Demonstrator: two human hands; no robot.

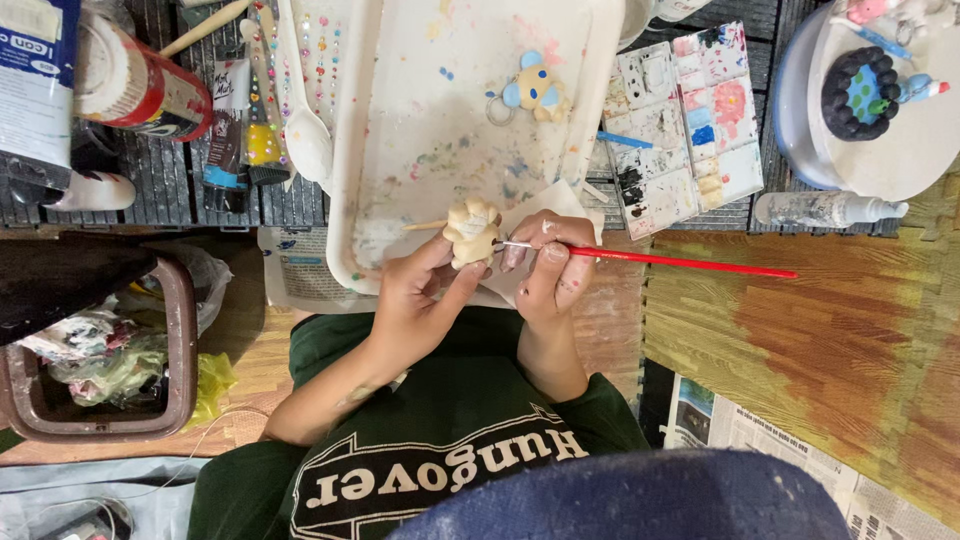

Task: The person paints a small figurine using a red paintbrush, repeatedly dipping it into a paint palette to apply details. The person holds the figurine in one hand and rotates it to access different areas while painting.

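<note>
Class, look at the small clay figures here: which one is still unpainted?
The cream clay figure on a stick, held in the left hand; the one on the white tray is blue and yellow.

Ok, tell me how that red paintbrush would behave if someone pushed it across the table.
The red paintbrush is long, thin and round-handled, so it would probably roll. It looks light and stiff and should slide easily. For now the right hand pinches its metal end against the cream figurine, which the left hand holds.

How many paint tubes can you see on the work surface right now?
2. A black-and-white paint tube and a yellow paint tube lie side by side, upper left, beside the white tray. More may be hidden under clutter at the frame's edge.
</note>
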